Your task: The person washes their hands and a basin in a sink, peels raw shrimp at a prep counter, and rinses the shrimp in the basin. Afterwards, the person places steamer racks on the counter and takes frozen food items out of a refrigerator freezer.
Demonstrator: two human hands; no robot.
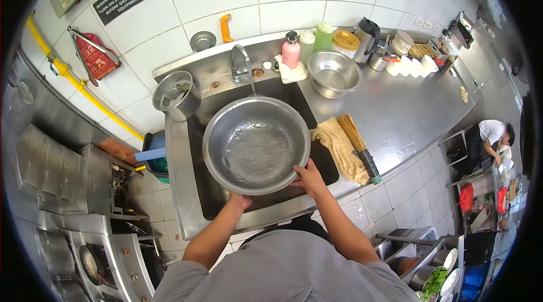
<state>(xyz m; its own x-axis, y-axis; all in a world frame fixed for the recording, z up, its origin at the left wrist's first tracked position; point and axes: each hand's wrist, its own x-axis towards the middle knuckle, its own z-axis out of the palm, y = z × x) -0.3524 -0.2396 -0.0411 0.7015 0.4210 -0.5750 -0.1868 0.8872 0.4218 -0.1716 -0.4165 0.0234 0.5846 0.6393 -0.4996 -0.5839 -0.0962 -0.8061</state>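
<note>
A large metal basin [257, 152] with clear water in it is held over the dark sink [203, 189], under the faucet [240, 63], from which a thin stream runs. My left hand [241, 200] is at the basin's lower front edge, its fingers hidden beneath the basin. My right hand [309, 179] grips the rim at the lower right, thumb near the edge. Right of the sink, a tan cloth [342, 152] lies on the counter with a bristle brush [360, 146] on it.
A metal pot [177, 95] stands at the sink's left corner. On the steel counter [407, 109] are an empty metal bowl [335, 74], a pink pump bottle [291, 51], green bottle [323, 37] and thermal jug [366, 36]. Another person [491, 138] works far right.
</note>
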